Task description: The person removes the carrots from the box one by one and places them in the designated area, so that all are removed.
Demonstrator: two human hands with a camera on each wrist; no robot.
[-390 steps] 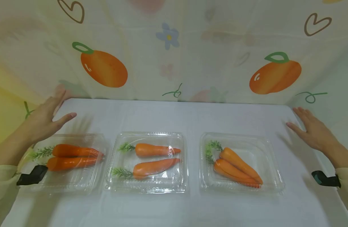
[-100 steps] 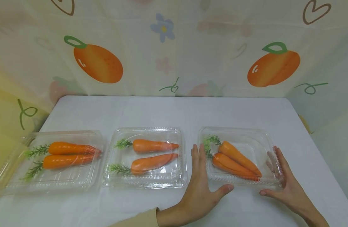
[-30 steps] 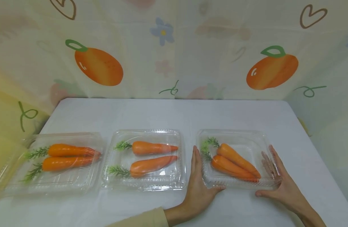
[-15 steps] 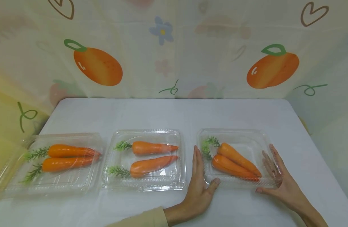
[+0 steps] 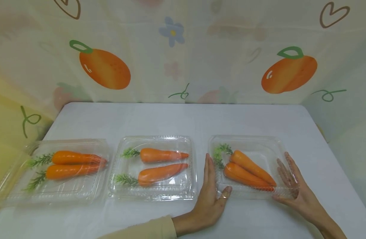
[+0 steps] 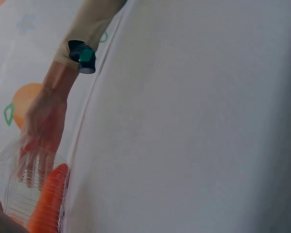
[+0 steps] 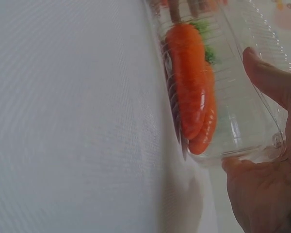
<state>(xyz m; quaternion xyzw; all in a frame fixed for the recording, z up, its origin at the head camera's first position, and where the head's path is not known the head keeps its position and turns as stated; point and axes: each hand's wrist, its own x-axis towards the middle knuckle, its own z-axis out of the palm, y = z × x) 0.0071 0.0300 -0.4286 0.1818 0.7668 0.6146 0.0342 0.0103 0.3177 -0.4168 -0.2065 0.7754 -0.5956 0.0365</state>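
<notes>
- My left hand lays straight fingers along the left side of the rightmost clear box, thumb at its near corner.
- My right hand, spread, cups its right end; opposed, they seem placed to steady it.
- Inside, two carrots slant, tips near right.
- Left, the middle box and leftmost box hold pairs.

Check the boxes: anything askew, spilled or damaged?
No spills or visible damage. Slightly odd: the carrots in the right box lie slanted, while those in the middle box and left box run roughly lengthwise.
</notes>
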